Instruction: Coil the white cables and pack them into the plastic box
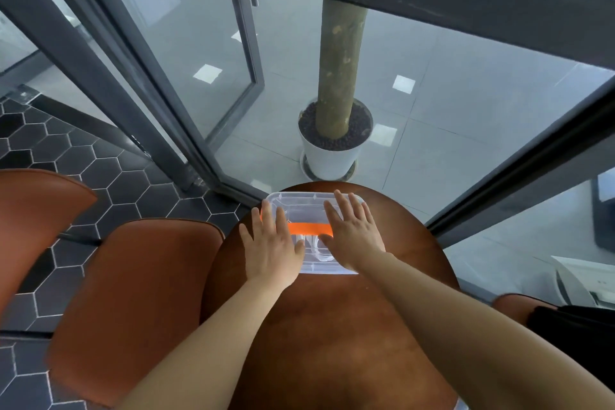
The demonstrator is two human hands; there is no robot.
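A clear plastic box (pixel 304 206) with its clear lid on lies at the far end of the round brown table (pixel 332 326). Through the lid I see a coiled white cable (pixel 317 248) and an orange band (pixel 309 229) across the box. My left hand (pixel 271 248) lies flat, fingers spread, on the box's left side. My right hand (pixel 354 235) lies flat, fingers spread, on its right side. Both palms press on the lid and hold nothing.
Two brown leather chairs (pixel 133 293) stand to the left on dark hexagon tiles. Behind the table is a glass wall with dark frames, and beyond it a white plant pot (pixel 331 156) with a thick trunk. A white device (pixel 585 280) sits at the right.
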